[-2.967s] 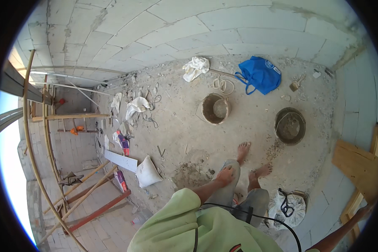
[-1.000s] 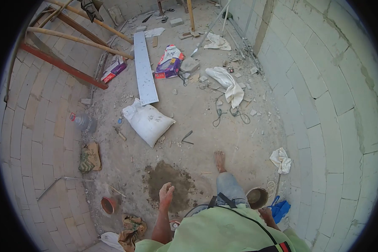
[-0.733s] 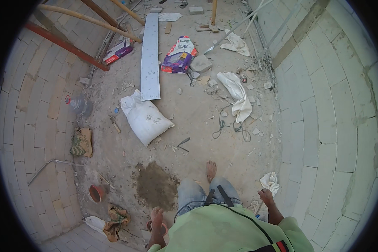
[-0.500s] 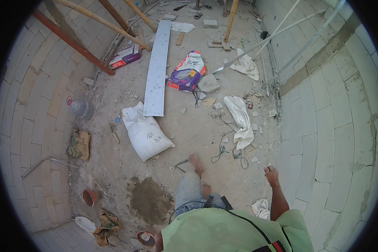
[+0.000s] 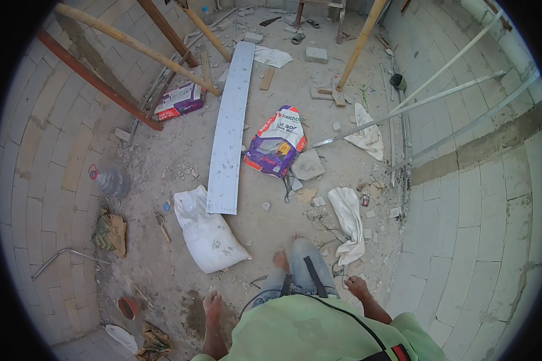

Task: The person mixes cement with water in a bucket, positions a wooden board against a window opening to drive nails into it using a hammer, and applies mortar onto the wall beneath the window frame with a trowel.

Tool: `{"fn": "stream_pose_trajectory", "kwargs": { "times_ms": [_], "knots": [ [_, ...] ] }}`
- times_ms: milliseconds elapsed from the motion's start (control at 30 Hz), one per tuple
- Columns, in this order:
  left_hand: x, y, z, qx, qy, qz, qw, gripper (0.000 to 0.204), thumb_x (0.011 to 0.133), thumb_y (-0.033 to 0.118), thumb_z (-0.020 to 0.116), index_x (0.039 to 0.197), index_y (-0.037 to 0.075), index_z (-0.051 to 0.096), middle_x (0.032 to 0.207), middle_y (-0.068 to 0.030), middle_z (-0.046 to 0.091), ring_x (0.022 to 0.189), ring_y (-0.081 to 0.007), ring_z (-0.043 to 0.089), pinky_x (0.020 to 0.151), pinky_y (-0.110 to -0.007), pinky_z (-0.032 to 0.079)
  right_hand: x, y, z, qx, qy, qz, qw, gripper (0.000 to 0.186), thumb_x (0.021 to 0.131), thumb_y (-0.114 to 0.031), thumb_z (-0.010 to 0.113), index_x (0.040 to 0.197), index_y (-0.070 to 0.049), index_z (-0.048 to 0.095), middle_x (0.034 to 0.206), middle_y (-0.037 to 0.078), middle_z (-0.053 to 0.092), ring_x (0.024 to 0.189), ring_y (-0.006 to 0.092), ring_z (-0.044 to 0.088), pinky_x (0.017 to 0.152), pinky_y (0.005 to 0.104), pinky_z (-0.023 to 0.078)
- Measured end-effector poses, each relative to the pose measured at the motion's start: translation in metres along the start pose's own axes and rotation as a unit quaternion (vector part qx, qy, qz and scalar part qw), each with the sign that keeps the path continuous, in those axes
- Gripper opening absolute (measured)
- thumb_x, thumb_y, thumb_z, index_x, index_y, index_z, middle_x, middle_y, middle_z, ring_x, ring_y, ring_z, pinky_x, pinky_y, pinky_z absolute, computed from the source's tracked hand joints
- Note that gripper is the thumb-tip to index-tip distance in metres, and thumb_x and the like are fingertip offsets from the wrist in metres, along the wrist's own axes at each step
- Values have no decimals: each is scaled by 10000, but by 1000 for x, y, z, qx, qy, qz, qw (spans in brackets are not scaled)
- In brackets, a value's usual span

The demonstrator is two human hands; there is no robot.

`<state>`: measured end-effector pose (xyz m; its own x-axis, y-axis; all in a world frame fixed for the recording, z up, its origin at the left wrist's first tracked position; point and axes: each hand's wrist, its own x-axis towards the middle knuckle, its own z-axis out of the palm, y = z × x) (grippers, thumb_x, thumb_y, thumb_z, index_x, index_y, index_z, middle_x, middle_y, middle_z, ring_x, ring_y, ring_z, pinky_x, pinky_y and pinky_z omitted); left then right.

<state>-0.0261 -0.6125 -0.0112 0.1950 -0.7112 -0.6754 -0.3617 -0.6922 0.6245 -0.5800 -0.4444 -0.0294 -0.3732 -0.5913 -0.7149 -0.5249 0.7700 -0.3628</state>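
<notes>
My left hand (image 5: 212,302) hangs at my left side above a dark damp patch (image 5: 194,319) on the floor. Its fingers are loosely apart and I see nothing in them. My right hand (image 5: 356,285) hangs on the other side, half curled with the fingers a little apart, and no held thing shows. The nearest thing to it is a crumpled white sack (image 5: 347,225) with thin cords beside it. A full white sack (image 5: 211,240) lies ahead to the left, under the near end of a long pale panel (image 5: 226,132).
A purple and white bag (image 5: 277,141) and a grey block (image 5: 308,165) lie ahead. Slanted wooden props (image 5: 135,51) stand far left; metal bars (image 5: 415,107) lean at the right wall. A clear water jug (image 5: 111,182) and a terracotta-coloured pot (image 5: 127,308) stand left.
I have stepped forward, so sacks and panel sit lower in view. My left hand has swung forward into fuller view, and the right has drawn back nearer my body.
</notes>
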Motion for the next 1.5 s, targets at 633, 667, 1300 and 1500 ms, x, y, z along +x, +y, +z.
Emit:
{"fn": "stream_pose_trajectory", "kwargs": {
  "times_ms": [633, 667, 1300, 1500],
  "knots": [
    [210, 315, 129, -22, 41, -54, 997, 392, 797, 161, 616, 1119, -60, 587, 885, -113, 614, 741, -154, 545, 646, -282, 441, 323, -241, -275, 80, 41, 6, 996, 346, 849, -318, 586, 937, 8, 658, 811, 197, 677, 779, 343, 665, 715, 426, 517],
    [215, 311, 130, -14, 37, -39, 998, 406, 787, 174, 627, 1125, -48, 587, 840, -111, 622, 697, -166, 567, 609, -297, 456, 334, -251, -290, 101, 43, 15, 994, 336, 850, -312, 584, 917, 9, 659, 795, 184, 675, 763, 333, 666, 703, 422, 516],
    [604, 644, 188, 6, -39, -10, 999, 324, 735, 151, 602, 1016, -10, 579, 711, -52, 552, 558, -108, 517, 449, -242, 407, 706, -607, -493, 264, -2, 33, 964, 414, 909, -347, 557, 1065, 34, 603, 874, 99, 632, 798, 186, 646, 700, 303, 500],
    [655, 748, 197, 46, -26, -100, 994, 382, 745, 142, 598, 1107, 27, 554, 817, -81, 565, 625, -146, 543, 485, -273, 417, 717, -591, -506, 130, -7, 78, 988, 387, 889, -334, 573, 970, 38, 638, 804, 128, 657, 711, 196, 660, 665, 321, 505]
  ]
}}
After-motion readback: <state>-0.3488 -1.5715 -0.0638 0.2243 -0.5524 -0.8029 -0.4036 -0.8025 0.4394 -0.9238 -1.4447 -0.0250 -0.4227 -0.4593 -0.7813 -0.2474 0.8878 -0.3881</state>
